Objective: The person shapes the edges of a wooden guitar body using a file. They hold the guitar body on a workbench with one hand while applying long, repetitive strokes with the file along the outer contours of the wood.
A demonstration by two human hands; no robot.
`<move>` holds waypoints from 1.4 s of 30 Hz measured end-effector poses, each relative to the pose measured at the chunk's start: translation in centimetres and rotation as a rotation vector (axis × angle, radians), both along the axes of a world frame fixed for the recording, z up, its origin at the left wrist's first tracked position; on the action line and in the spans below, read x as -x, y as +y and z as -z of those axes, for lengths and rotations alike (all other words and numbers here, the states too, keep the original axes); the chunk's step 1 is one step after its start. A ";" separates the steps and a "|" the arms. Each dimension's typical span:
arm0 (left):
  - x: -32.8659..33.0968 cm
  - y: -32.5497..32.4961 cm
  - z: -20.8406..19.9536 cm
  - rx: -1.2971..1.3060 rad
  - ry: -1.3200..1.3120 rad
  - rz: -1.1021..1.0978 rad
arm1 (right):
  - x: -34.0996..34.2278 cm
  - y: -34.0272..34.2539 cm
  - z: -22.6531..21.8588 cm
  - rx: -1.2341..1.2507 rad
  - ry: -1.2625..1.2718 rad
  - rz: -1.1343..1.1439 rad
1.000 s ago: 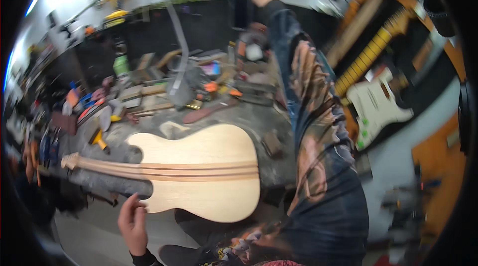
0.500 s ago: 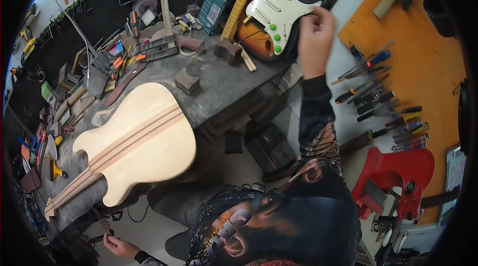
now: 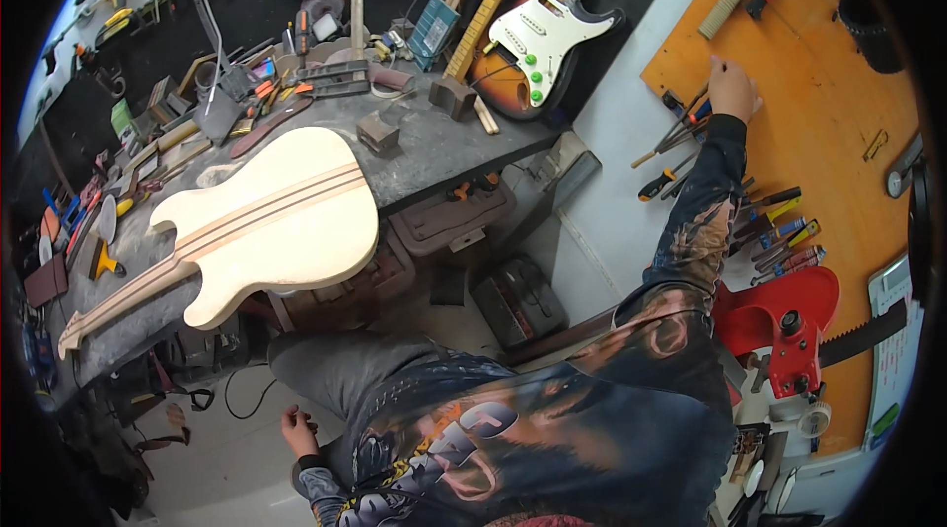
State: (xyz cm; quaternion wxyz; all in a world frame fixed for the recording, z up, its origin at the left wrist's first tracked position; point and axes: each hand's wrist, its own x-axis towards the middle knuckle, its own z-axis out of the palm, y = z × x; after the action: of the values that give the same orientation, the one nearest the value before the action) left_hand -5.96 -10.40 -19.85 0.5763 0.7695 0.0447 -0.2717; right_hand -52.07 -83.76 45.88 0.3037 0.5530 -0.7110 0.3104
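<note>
My right hand (image 3: 732, 91) is at the orange tool board, over the handle end of the upper tools in a rack. Its fingers look curled, and what they hold, if anything, is hidden. Just below it a blue-and-orange handle (image 3: 701, 112) shows beside several thin-shafted tools (image 3: 669, 139). My left hand (image 3: 299, 431) hangs low near my leg, fingers loosely bent and apart, with nothing in it. On the dark bench lies a pale unfinished guitar body (image 3: 281, 216) with striped wood down its middle. A sunburst electric guitar (image 3: 545, 38) with a white pickguard and green knobs lies at the back.
Wooden blocks (image 3: 377, 133), clamps (image 3: 335, 79) and many hand tools crowd the dark workbench (image 3: 444, 157). A red machine (image 3: 789, 320) and a saw blade (image 3: 863, 335) are at the right. Below stand a brown plastic case (image 3: 459, 216) and a black toolbox (image 3: 518, 300).
My right hand has left the sunburst guitar and moved right to the racked tools. My left hand has come closer to my leg. The view has shifted.
</note>
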 end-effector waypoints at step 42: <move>7.5 -9.3 -30.3 0.524 -0.204 -0.404 | -56.7 32.9 32.5 -0.425 0.583 -2.300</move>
State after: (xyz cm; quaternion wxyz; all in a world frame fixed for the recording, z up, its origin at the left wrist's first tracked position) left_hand -13.51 -19.70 10.50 0.7981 0.5940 0.0669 -0.0761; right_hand 4.64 -50.86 13.37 -0.0985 0.9514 0.2561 0.1397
